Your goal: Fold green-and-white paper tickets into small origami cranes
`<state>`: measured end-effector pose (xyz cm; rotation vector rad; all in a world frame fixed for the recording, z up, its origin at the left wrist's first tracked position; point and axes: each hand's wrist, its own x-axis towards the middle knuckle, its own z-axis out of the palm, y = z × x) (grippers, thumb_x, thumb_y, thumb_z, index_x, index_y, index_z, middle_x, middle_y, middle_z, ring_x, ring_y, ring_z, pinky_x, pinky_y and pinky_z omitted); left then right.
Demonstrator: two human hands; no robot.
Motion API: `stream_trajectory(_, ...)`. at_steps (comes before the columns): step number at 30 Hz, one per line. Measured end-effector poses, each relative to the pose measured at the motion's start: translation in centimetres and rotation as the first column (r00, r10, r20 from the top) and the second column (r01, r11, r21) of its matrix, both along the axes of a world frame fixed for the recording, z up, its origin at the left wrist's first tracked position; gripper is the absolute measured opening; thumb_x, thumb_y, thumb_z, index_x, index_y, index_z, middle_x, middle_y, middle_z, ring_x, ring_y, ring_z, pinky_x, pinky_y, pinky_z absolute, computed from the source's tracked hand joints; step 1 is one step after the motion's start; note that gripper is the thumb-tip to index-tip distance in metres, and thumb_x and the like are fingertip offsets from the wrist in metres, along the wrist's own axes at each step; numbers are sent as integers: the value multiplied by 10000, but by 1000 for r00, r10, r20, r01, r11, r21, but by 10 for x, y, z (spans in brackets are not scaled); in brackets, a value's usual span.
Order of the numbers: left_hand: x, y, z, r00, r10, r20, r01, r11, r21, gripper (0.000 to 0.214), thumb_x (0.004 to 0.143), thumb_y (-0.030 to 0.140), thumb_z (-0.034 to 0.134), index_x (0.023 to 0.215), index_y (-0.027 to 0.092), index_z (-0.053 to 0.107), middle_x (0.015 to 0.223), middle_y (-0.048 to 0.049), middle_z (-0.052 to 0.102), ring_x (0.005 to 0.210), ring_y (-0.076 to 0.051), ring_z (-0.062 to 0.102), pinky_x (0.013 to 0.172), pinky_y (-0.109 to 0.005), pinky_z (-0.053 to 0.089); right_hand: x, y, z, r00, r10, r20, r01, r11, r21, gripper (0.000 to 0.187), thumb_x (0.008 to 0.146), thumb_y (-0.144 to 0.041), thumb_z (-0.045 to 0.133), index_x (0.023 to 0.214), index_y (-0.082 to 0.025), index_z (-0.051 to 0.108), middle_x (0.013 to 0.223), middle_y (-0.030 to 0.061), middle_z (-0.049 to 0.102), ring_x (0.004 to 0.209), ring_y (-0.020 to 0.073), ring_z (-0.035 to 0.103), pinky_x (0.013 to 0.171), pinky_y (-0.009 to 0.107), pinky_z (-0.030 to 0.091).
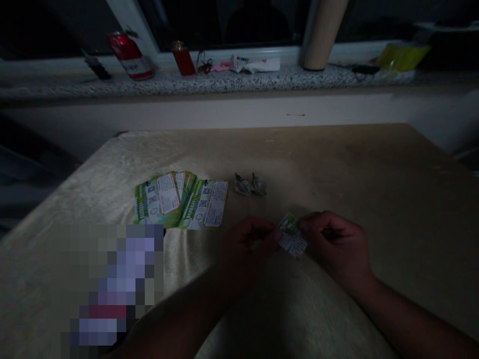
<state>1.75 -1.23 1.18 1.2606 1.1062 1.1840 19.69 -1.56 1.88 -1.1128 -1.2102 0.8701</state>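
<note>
A small folded leaflet (292, 236), green and white with fine print, is held between both hands over the middle of the table. My left hand (249, 244), in deep shadow, pinches its left edge. My right hand (337, 239) grips the upper right edge between thumb and fingers. Beyond my left hand lie two small folded paper pieces (250, 184), side by side. Further left, several overlapping green leaflets (162, 199) with white text panels and square codes are fanned out, and one leaflet (205, 204) rests at their right end.
A cloth-covered table (337, 164) reaches to the wall under a window. On the speckled sill (224, 85) stand a red can (129, 56), a red jar-like container (183, 58), a cardboard tube (324, 35) and a yellow item (404, 56). A blurred-out patch (123, 279) covers something at lower left.
</note>
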Motion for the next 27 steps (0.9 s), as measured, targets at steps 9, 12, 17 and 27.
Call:
stream_trajectory(9, 0, 1, -3, 999, -40, 19, 40, 998, -42, 118, 841, 282, 755, 842, 175, 705, 738, -13, 740, 653, -124, 686, 614, -224, 564, 0, 2, -1, 1000, 0, 15, 0, 1000, -12, 174, 791, -145, 759, 640, -207, 697, 636, 12, 749, 518, 121, 674, 484, 186, 561)
stream_trajectory(12, 0, 1, -4, 998, -56, 25, 57, 997, -58, 131, 849, 298, 750, 843, 175, 704, 742, -15, 739, 656, -123, 681, 614, -222, 555, -1, 2, 1, 1000, -3, 15, 3, 1000, -16, 179, 785, -129, 752, 633, -207, 697, 633, 8, 754, 512, 114, 672, 482, 174, 556)
stream_trajectory(17, 1, 0, -6, 998, -57, 26, 59, 995, -82, 179, 847, 343, 757, 838, 173, 700, 722, -17, 723, 652, -130, 662, 617, -235, 543, 1, 0, 3, 1000, 6, 16, -6, 999, -37, 169, 781, -133, 753, 636, -204, 705, 634, 8, 758, 519, 107, 675, 495, 162, 558)
stream_trajectory(27, -1, 0, -5, 997, -74, -17, 73, 996, -54, 163, 877, 335, 725, 863, 172, 717, 734, -19, 733, 650, -129, 670, 610, -229, 543, 0, 1, 1, 1000, 19, 18, -18, 1000, -22, 164, 775, -156, 774, 634, -206, 707, 632, 10, 754, 520, 113, 667, 481, 174, 550)
